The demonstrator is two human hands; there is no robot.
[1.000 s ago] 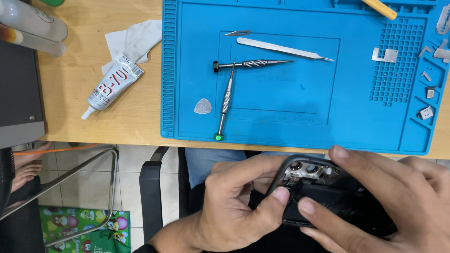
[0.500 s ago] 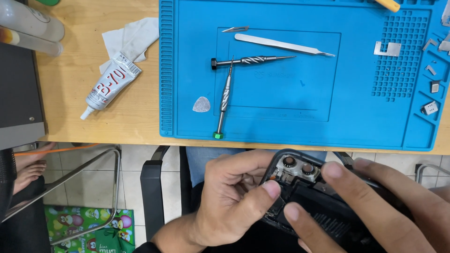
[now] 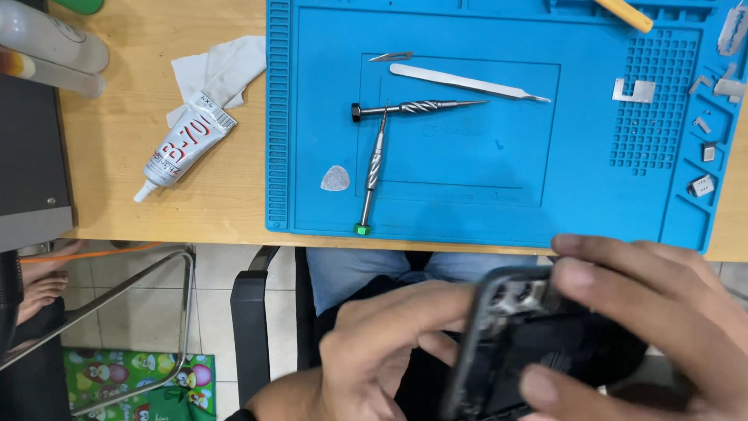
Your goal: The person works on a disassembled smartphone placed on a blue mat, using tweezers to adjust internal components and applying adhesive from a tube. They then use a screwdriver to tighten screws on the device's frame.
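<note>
Phone [image 3: 530,343] now tilted edge-on, blurred; both hands' grip unchanged

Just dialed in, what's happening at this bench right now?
A person holds an opened black phone in both hands below the desk edge. The left hand pinches its side, and the right hand wraps over its top and far side; the view is blurred. On the blue work mat lie two screwdrivers, tweezers and a pick. A glue tube rests on the wooden desk.
</note>
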